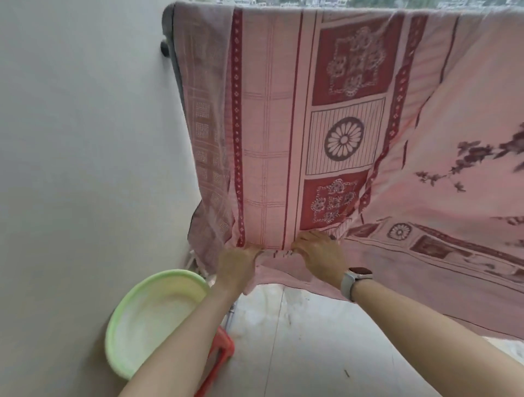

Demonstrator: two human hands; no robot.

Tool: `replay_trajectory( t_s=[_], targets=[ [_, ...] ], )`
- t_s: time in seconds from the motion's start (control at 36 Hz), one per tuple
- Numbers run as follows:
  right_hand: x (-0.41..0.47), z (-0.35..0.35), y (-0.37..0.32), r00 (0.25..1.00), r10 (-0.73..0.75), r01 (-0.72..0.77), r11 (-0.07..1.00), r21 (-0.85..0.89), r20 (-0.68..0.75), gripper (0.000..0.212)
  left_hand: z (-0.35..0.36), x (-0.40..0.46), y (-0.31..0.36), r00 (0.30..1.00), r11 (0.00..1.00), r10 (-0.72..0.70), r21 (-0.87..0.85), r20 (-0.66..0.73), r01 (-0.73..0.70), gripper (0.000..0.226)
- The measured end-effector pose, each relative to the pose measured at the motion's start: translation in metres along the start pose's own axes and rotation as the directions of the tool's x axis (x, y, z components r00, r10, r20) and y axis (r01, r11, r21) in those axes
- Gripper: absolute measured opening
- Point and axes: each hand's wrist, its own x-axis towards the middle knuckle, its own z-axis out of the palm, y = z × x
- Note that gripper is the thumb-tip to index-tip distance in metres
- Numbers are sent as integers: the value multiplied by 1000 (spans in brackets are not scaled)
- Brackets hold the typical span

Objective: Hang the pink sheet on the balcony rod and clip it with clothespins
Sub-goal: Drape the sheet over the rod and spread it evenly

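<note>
Since both hands already pinch the lower hem, the step will likely go best if they pull down and apart evenly, drawing the creases out so the cloth hangs flat before any clothespins go on; none are visible yet. The left hand (237,267) is closed with its fingers curled on the bunched edge of the pink sheet (326,127), and the right hand (320,255), close beside it, presses and grips the same hem. Above the hands the sheet rises to drape over the balcony rod (198,3), and below the left forearm sits a pale green basin (113,334).
</note>
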Motion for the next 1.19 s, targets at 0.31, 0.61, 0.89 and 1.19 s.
replay_trajectory(
  t_s=[0.31, 0.61, 0.89, 1.19],
  targets=[
    [-6, -15, -4, 998, 40, -38, 998, 45, -44, 33, -16, 3, -11, 978, 961, -168, -199, 124, 190, 55],
    [96, -80, -19, 950, -18, 7, 999, -37, -312, 35, -112, 94, -53, 918, 920, -220, -383, -330, 82, 38],
    [233, -164, -31, 678, -258, 60, 952, -299, -688, 27, -215, 226, -107, 698, 991, -33, -114, -715, -70, 43],
    [295, -195, -27, 727, -30, -186, 953, -238, -686, 36, -276, 280, -135, 795, 784, -43, -513, -606, -349, 16]
  ],
)
